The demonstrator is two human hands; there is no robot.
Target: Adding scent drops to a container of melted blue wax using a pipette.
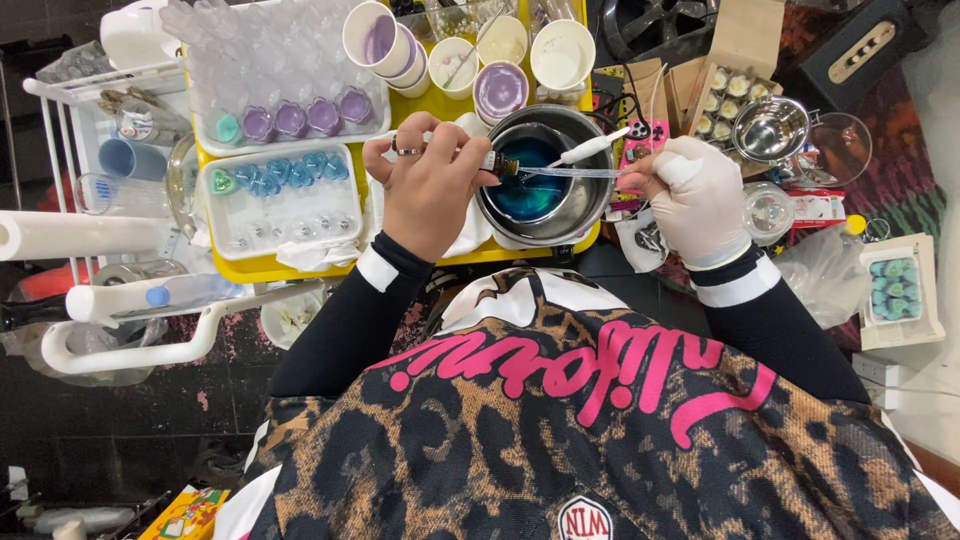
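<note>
My bare left hand (pixel 430 185), a ring on one finger, grips a small dark brown bottle (pixel 503 165) tilted over a metal pot (pixel 590 190) of blue liquid (pixel 527 195). My right hand (pixel 700 200) wears a white glove and holds a clear plastic pipette (pixel 570 172) whose tip meets the bottle's mouth. A white-handled tool (pixel 592 149) rests across the pot's rim. The pot stands on a yellow tray (pixel 440 105).
White trays hold purple (pixel 300 118) and blue (pixel 290 172) moulded pieces. Paper cups (pixel 500 88) with purple and white contents stand behind the pot. A small metal bowl (pixel 770 128) and a glass dish (pixel 840 145) sit at right; a box of teal pieces (pixel 893 288) lies further right. A white rack (pixel 100 160) is at left.
</note>
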